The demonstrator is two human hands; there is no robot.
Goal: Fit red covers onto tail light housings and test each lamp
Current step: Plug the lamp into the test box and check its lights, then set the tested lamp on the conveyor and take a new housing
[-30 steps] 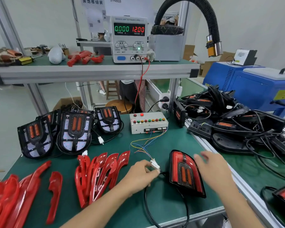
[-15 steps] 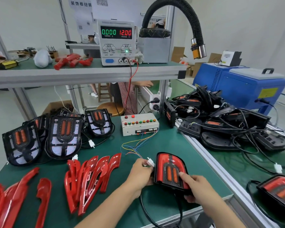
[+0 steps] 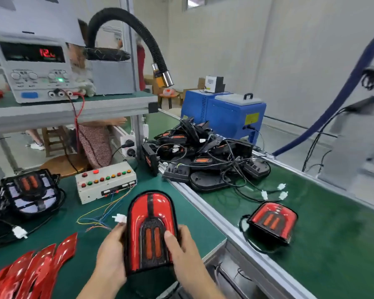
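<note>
A covered tail light, red with two orange strips, is lifted above the green bench between both hands. My left hand grips its left edge and my right hand grips its right edge, thumb on the front face. The white connector of the tester wires lies just left of it. Loose red covers lie at the lower left. An uncovered housing stands at the left. The switch box with coloured buttons sits behind.
A finished lamp lies on the conveyor belt at right. A heap of black housings with cables is piled further back. The power supply stands on the shelf, beside a black extraction hose and blue machine.
The lamp has been raised off the bench and turned upright in both hands. My left hand let go of the connector and took the lamp's left edge. The view swung right.
</note>
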